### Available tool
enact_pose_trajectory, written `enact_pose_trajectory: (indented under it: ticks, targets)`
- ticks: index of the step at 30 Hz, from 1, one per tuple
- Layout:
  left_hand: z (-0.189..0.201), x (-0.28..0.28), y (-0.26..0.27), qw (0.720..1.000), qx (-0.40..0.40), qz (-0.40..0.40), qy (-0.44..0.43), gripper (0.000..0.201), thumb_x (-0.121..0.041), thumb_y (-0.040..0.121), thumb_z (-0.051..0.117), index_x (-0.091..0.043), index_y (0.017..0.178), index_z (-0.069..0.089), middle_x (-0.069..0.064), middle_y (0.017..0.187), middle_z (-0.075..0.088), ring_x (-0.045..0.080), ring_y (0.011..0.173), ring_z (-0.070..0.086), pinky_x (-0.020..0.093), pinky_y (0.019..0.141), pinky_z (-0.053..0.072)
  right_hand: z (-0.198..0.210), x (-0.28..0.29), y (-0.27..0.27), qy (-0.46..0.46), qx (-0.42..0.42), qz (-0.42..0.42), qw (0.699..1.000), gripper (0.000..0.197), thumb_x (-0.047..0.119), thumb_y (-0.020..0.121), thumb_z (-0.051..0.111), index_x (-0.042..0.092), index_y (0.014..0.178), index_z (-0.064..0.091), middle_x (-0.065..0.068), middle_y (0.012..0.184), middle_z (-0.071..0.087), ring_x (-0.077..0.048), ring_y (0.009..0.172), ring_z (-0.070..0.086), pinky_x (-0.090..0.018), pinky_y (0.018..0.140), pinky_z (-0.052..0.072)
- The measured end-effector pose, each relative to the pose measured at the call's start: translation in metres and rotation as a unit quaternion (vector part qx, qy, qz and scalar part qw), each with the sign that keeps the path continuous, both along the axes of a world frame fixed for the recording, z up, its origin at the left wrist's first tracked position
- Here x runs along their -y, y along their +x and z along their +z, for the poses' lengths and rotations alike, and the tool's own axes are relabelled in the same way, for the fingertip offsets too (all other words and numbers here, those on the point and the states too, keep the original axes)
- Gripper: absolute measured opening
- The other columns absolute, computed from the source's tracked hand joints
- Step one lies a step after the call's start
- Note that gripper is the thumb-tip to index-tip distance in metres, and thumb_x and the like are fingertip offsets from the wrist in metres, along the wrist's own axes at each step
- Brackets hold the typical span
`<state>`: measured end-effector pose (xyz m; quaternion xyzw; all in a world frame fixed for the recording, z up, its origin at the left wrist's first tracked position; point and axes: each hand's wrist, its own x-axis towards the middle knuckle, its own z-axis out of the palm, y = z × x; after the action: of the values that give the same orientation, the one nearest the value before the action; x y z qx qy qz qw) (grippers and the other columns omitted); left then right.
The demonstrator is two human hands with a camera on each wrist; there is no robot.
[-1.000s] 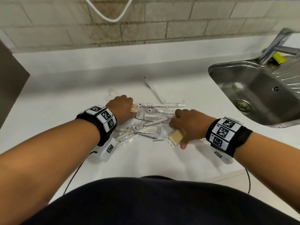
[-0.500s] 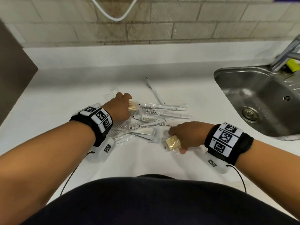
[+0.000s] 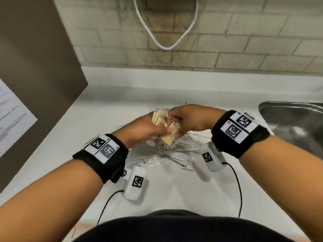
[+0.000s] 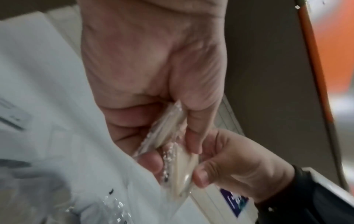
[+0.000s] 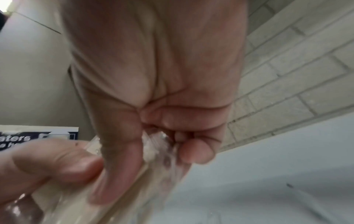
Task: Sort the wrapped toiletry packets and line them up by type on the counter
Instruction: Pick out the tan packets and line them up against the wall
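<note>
Both hands (image 3: pixel 162 126) gripping soap packets (image 3: pixel 168 137), unlabelled

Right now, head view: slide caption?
Both hands, left hand and right hand, gather tan wrapped packets above the counter pile.

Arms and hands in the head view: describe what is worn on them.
Both forearms are bare, with no sleeves or gloves. Each wrist carries a black band: the left wristband and the right wristband each bear a white panel with two square black-and-white code markers. Below each hangs a white camera pod, left and right, each with its own marker and a thin black cable.
</note>
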<state>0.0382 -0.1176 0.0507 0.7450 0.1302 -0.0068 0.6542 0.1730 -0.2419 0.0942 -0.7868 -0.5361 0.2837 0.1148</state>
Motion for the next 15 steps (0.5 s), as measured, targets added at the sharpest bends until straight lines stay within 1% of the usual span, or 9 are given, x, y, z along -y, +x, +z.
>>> enact_pose_trajectory:
  ticks: [1, 3, 5, 6, 8, 10, 12, 13, 15]
  targets:
    - [0.001, -0.009, -0.008, 0.999, 0.008, 0.029, -0.019, 0.024, -0.004, 0.082, 0.068, -0.011, 0.105, 0.063, 0.010, 0.090, 0.068, 0.022, 0.076, 0.065, 0.028, 0.061, 0.052, 0.000, -0.011, -0.002, 0.039, -0.039, -0.029, 0.998, 0.042, 0.015, 0.067, 0.083, 0.031, 0.096, 0.056, 0.006, 0.080, 0.052, -0.012, 0.071, 0.048, -0.029, 0.066, 0.039]
    - [-0.005, -0.027, -0.020, 0.996, 0.012, 0.076, -0.051, 0.030, -0.005, 0.079, 0.071, -0.010, 0.108, 0.064, 0.014, 0.099, 0.070, 0.029, 0.087, 0.067, 0.037, 0.076, 0.053, -0.006, -0.027, -0.008, 0.128, -0.142, -0.105, 0.976, 0.053, 0.014, 0.066, 0.086, 0.031, 0.106, 0.056, 0.002, 0.091, 0.056, -0.014, 0.076, 0.055, -0.032, 0.070, 0.046]
    - [-0.009, -0.047, -0.033, 0.986, 0.016, 0.141, -0.086, 0.034, -0.005, 0.078, 0.073, -0.013, 0.110, 0.062, 0.013, 0.103, 0.071, 0.031, 0.093, 0.068, 0.043, 0.083, 0.052, -0.013, -0.046, -0.019, 0.189, -0.193, -0.179, 0.946, 0.057, 0.018, 0.068, 0.086, 0.026, 0.113, 0.053, -0.002, 0.095, 0.057, -0.015, 0.074, 0.058, -0.031, 0.065, 0.049]
    - [-0.010, -0.059, -0.040, 0.977, 0.025, 0.180, -0.107, 0.038, -0.004, 0.078, 0.073, -0.014, 0.112, 0.060, 0.013, 0.104, 0.071, 0.030, 0.094, 0.069, 0.043, 0.082, 0.053, -0.016, -0.059, -0.027, 0.207, -0.205, -0.203, 0.935, 0.054, 0.020, 0.069, 0.085, 0.021, 0.112, 0.053, -0.003, 0.091, 0.059, -0.016, 0.071, 0.059, -0.031, 0.061, 0.048]
    - [-0.013, -0.071, -0.048, 0.963, 0.052, 0.228, -0.136, 0.044, -0.002, 0.077, 0.075, -0.013, 0.116, 0.056, 0.013, 0.103, 0.072, 0.030, 0.093, 0.069, 0.039, 0.079, 0.053, -0.027, -0.075, -0.039, 0.213, -0.237, -0.234, 0.918, 0.044, 0.022, 0.071, 0.083, 0.013, 0.101, 0.054, -0.007, 0.081, 0.062, -0.020, 0.065, 0.060, -0.031, 0.055, 0.047]
    - [-0.016, -0.086, -0.058, 0.953, 0.067, 0.258, -0.146, 0.038, -0.001, 0.080, 0.072, -0.011, 0.114, 0.058, 0.010, 0.097, 0.073, 0.023, 0.085, 0.072, 0.030, 0.068, 0.055, -0.039, -0.096, -0.053, 0.198, -0.281, -0.234, 0.909, 0.034, 0.021, 0.074, 0.081, 0.010, 0.090, 0.053, -0.009, 0.076, 0.066, -0.022, 0.061, 0.062, -0.032, 0.053, 0.048]
    - [-0.016, -0.100, -0.068, 0.947, 0.066, 0.270, -0.160, 0.032, 0.003, 0.084, 0.066, -0.006, 0.114, 0.061, 0.009, 0.095, 0.073, 0.015, 0.076, 0.073, 0.020, 0.056, 0.053, -0.050, -0.117, -0.065, 0.191, -0.329, -0.231, 0.896, 0.027, 0.016, 0.077, 0.079, 0.009, 0.085, 0.054, -0.008, 0.070, 0.066, -0.023, 0.059, 0.063, -0.036, 0.058, 0.048]
    - [-0.018, -0.107, -0.072, 0.946, 0.063, 0.270, -0.169, 0.034, 0.002, 0.084, 0.065, -0.003, 0.117, 0.061, 0.012, 0.100, 0.072, 0.017, 0.077, 0.073, 0.020, 0.056, 0.053, -0.053, -0.126, -0.069, 0.193, -0.343, -0.231, 0.890, 0.024, 0.014, 0.078, 0.077, 0.008, 0.085, 0.055, -0.007, 0.066, 0.065, -0.023, 0.058, 0.062, -0.036, 0.059, 0.049]
    - [-0.021, -0.118, -0.078, 0.945, 0.056, 0.268, -0.179, 0.038, 0.000, 0.084, 0.066, 0.000, 0.121, 0.060, 0.018, 0.110, 0.070, 0.025, 0.089, 0.071, 0.025, 0.063, 0.055, -0.056, -0.137, -0.074, 0.195, -0.347, -0.229, 0.888, 0.020, 0.014, 0.080, 0.076, 0.008, 0.083, 0.057, -0.006, 0.063, 0.063, -0.021, 0.056, 0.061, -0.033, 0.057, 0.049]
